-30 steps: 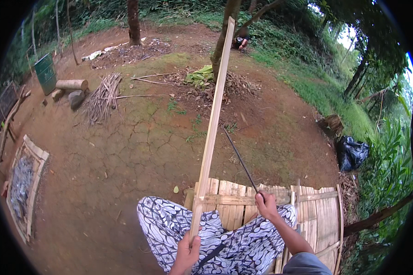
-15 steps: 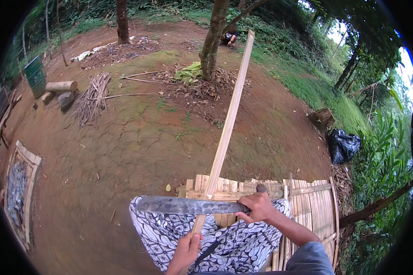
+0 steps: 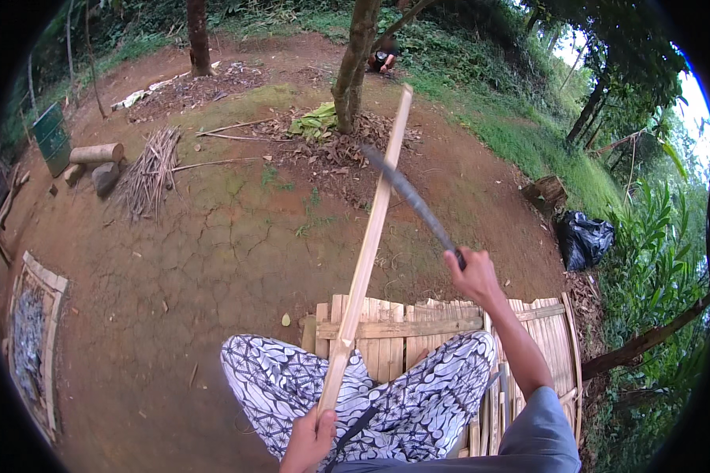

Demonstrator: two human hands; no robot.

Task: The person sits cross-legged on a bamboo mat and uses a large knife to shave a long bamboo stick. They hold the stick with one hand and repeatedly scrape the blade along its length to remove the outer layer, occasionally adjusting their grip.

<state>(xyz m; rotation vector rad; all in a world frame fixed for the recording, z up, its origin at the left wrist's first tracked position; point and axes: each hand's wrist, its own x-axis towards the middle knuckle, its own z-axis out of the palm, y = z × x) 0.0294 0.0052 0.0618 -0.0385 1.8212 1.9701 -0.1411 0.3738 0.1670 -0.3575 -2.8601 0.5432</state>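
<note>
The right hand [image 3: 475,277] grips a machete [image 3: 415,200], the left hand [image 3: 309,441] a wooden strip [image 3: 366,264]

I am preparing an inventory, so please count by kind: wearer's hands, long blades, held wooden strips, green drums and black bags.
Wearer's left hand and right hand: 2
Long blade: 1
Held wooden strip: 1
Green drum: 1
Black bag: 1
Total: 6

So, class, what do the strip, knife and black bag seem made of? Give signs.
Strip: probably split bamboo, matt; pale, with a node-like band.
Knife: likely steel blade, dull; dark, mottled grey.
Bag: apparently thin plastic, glossy; bright highlights on crumpled folds.
</note>
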